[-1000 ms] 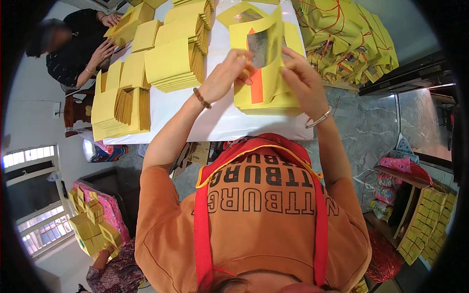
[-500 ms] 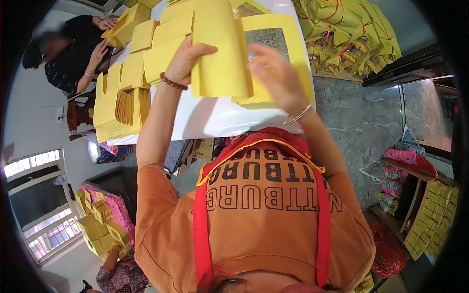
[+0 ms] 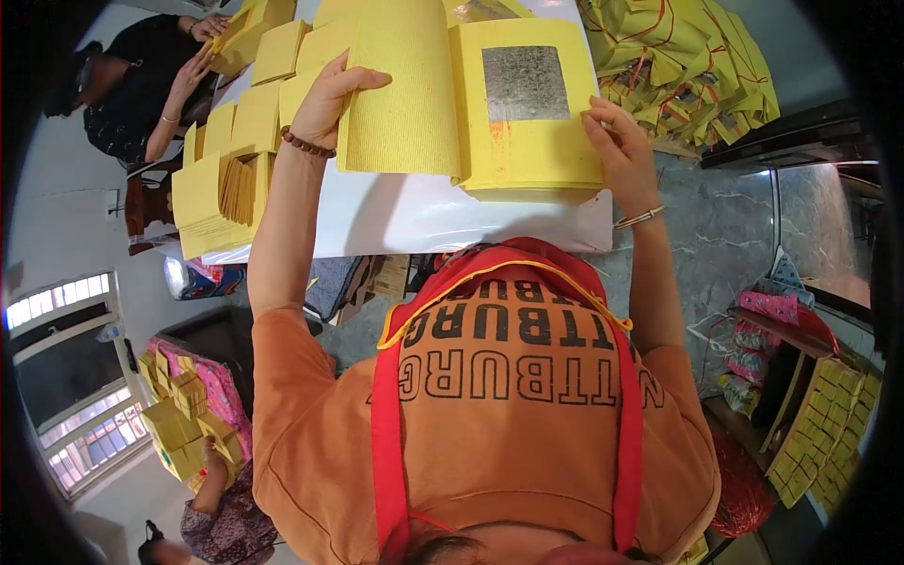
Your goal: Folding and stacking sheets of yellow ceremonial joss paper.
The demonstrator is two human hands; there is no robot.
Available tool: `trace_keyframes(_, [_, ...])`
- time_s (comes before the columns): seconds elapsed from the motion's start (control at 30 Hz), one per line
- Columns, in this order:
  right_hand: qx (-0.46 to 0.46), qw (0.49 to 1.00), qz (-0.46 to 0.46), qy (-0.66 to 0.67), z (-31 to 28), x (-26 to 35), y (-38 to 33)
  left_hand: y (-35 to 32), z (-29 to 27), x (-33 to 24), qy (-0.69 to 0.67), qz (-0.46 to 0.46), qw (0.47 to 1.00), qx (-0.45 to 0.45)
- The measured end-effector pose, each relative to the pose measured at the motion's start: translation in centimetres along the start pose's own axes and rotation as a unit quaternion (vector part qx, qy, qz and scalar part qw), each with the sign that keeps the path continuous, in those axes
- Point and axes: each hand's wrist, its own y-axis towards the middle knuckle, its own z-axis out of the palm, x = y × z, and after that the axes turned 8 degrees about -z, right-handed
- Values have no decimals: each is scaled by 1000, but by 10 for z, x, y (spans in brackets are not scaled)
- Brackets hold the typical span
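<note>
My left hand point(image 3: 327, 104) is closed on the left edge of a wad of yellow paper sheets point(image 3: 400, 104), thumb on top. These sheets are curled over to the left, beside the silver-grey patch point(image 3: 525, 85) on the stack below. That patch is a rectangle with orange smudges under it, on the top sheet of a yellow paper stack point(image 3: 527, 160). At the stack's right edge, my right hand point(image 3: 624, 155) pinches the rim of the top sheet between bent fingers and thumb.
Blocks of folded yellow paper point(image 3: 212, 202) cover the left of the white table point(image 3: 377, 226). A person in black point(image 3: 137, 89) handles yellow paper at far left. Yellow bundles tied with red string point(image 3: 678, 66) lie at the far right. Another person point(image 3: 221, 518) is at lower left.
My right hand has moved right, from over the patch to the stack's right edge. My left hand has shifted left with the curled sheets, uncovering more of the top sheet.
</note>
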Motion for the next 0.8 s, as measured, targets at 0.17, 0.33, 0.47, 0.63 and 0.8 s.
trace_keyframes(0.17, [-42,994,-81,-63,3,14,9,2,7,-2,-10,-5,1000,2])
trace_keyframes(0.33, [63,957,103,264,24,46,24,16,29,2,-28,-31,999,29])
trace_keyframes(0.47, [67,926,145,342,45,46,34,33,51,29,43,77,996,-11])
trace_keyframes(0.63, [56,895,174,406,58,40,35,42,71,55,4,91,995,-32])
trace_keyframes(0.8, [51,882,166,438,59,38,33,42,81,55,-63,66,995,-33])
